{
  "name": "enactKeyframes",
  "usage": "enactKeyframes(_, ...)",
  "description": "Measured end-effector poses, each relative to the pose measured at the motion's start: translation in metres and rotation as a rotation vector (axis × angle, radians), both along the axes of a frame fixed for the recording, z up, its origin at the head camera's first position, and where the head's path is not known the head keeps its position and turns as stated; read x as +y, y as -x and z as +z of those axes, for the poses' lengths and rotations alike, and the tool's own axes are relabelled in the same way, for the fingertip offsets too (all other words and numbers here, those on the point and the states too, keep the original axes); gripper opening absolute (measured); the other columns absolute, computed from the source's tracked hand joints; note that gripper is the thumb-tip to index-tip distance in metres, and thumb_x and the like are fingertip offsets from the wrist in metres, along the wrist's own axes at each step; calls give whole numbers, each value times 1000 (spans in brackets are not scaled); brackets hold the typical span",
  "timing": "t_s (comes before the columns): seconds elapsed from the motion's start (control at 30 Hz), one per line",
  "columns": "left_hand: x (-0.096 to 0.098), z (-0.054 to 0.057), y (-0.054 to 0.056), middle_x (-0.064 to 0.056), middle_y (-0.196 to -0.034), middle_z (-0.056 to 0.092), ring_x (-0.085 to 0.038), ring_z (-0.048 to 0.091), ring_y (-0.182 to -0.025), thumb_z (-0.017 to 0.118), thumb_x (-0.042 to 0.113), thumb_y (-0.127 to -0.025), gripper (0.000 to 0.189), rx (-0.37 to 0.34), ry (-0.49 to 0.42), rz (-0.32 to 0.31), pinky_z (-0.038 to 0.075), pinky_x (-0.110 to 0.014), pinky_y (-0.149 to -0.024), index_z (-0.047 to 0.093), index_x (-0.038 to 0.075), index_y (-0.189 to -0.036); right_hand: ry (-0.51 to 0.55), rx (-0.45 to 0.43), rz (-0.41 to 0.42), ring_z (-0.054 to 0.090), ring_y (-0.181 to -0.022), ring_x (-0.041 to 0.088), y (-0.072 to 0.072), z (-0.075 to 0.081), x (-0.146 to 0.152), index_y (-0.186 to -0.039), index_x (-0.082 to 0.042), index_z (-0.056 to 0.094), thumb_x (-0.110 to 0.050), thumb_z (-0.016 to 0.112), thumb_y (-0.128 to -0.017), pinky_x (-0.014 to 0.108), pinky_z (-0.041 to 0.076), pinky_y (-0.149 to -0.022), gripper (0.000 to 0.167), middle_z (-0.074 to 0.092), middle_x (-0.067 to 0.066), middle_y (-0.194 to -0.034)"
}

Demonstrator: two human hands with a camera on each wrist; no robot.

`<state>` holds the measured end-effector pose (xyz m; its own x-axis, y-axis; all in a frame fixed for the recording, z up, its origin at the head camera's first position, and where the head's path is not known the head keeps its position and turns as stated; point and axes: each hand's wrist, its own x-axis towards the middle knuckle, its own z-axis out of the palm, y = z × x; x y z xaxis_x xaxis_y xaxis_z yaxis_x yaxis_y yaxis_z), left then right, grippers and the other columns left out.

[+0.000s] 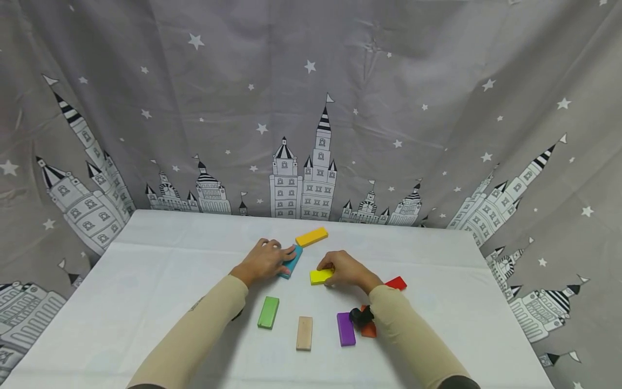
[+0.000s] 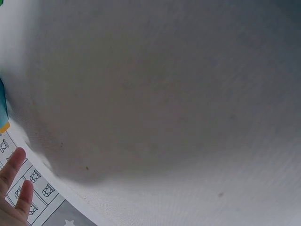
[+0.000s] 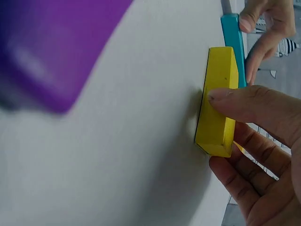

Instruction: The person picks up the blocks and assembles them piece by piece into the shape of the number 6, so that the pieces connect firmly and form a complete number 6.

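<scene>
My left hand [image 1: 264, 260] pinches a blue rectangular block [image 1: 293, 261] between thumb and index finger; the block lies tilted on the white table. In the left wrist view only two fingertips [image 2: 24, 197] and a sliver of the blue block [image 2: 3, 106] show at the left edge. To the right of it, my right hand [image 1: 347, 268] holds a yellow block [image 1: 319, 277]. The right wrist view shows my thumb across the face of this yellow block [image 3: 217, 113], with fingers behind it. Just beyond the blue block lies an amber block [image 1: 312, 237].
Nearer on the white table [image 1: 160, 302] lie a green block [image 1: 268, 312], a plain wooden block [image 1: 304, 333] and a purple block [image 1: 346, 329]. Around my right forearm are an orange block [image 1: 369, 329] and a red block [image 1: 397, 283], both partly covered. A grey castle-print curtain [image 1: 218, 97] hangs behind.
</scene>
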<state>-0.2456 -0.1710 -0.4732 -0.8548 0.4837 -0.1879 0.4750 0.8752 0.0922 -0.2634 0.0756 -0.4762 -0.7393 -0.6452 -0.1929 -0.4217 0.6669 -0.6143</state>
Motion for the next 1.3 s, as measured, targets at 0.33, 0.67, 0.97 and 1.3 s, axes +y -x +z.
enactKeyframes(0.33,-1,-2,1,3,-150,42,-29,47,-126,59,50,-88,63,6,2,-8,31,-53,-106,46,23,-144,-7,-1,72,60,-91,13,-5,3,-18,-106,-4,73,-6,81,-77,25,51,-88,31,66,0,-98)
enactKeyframes(0.67,0,1,2,3,-148,43,-29,47,-125,61,50,-87,64,-8,-7,-1,31,-53,-107,46,23,-144,15,-6,76,59,-89,13,-9,5,-24,-103,-5,73,-5,81,-77,24,51,-85,28,66,1,-98)
enactKeyframes(0.97,-1,-2,5,4,-144,49,-28,49,-122,62,50,-86,66,12,0,-4,31,-52,-106,47,22,-143,60,49,143,55,-80,10,-10,0,-31,-101,-5,74,-7,83,-74,19,48,-74,28,67,0,-94)
enactKeyframes(1.3,-1,-1,4,3,-143,50,-28,49,-122,65,49,-85,66,3,-31,4,31,-52,-106,47,21,-143,46,42,135,56,-81,8,-18,3,-43,-103,-5,74,-9,83,-74,18,48,-76,30,67,-1,-93)
